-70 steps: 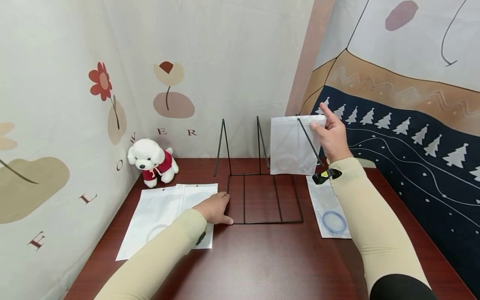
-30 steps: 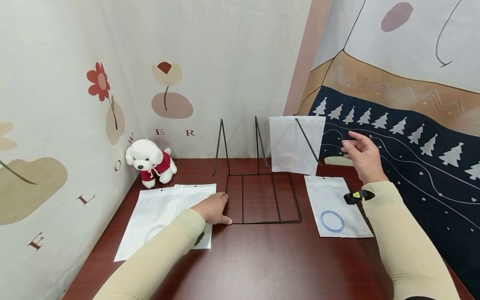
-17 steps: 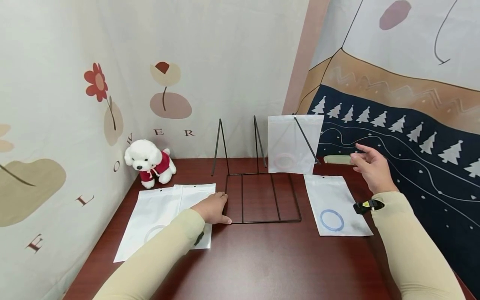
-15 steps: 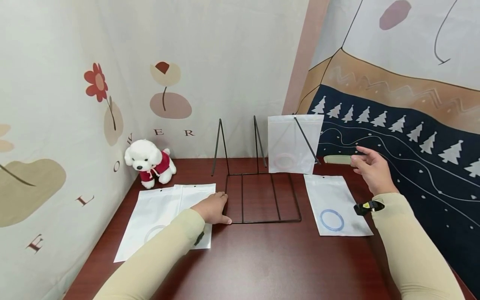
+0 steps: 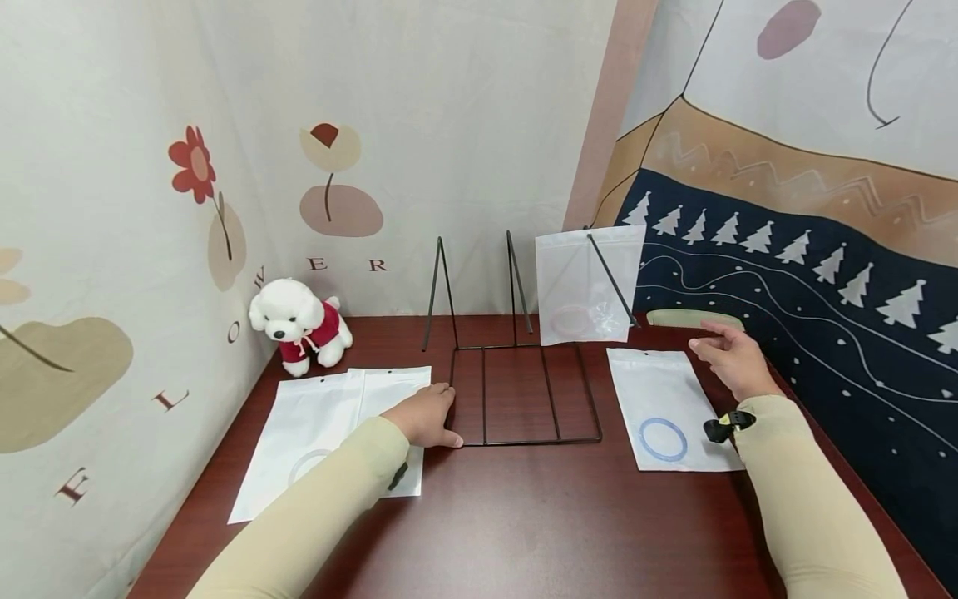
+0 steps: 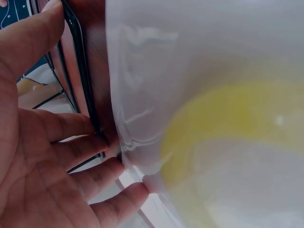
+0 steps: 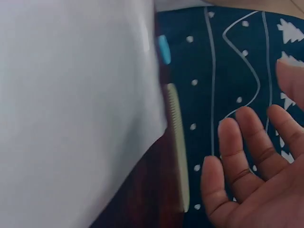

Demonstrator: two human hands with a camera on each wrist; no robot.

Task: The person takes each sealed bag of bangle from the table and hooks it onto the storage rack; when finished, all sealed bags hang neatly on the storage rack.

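Observation:
My left hand [image 5: 425, 416] rests on the left side of a black wire rack [image 5: 524, 443], fingers extended and thumb at its near corner. Beneath my left wrist lie white zip bags [image 5: 310, 416]; the left wrist view shows a yellow ring [image 6: 209, 109] inside one. From the rack's right prong hangs a white zip bag [image 5: 565, 270] with a faint pinkish ring low inside. My right hand [image 5: 737, 366] holds nothing, its fingers loosely bent, close above the upper right edge of another white bag [image 5: 647, 383]. That bag lies flat with a blue ring [image 5: 659, 420] in it.
A pale green comb [image 5: 681, 319] lies at the table's back right, just beyond my right fingers. A white toy dog [image 5: 288, 308] in red sits at the back left. Printed cloths [image 5: 464, 125] stand behind and beside the table. The rack's other two prongs are bare.
My right hand has let go of the hanging bag's upper corner. It has moved right, then down toward the flat bag. The hanging bag has swung slightly. My left hand stays put.

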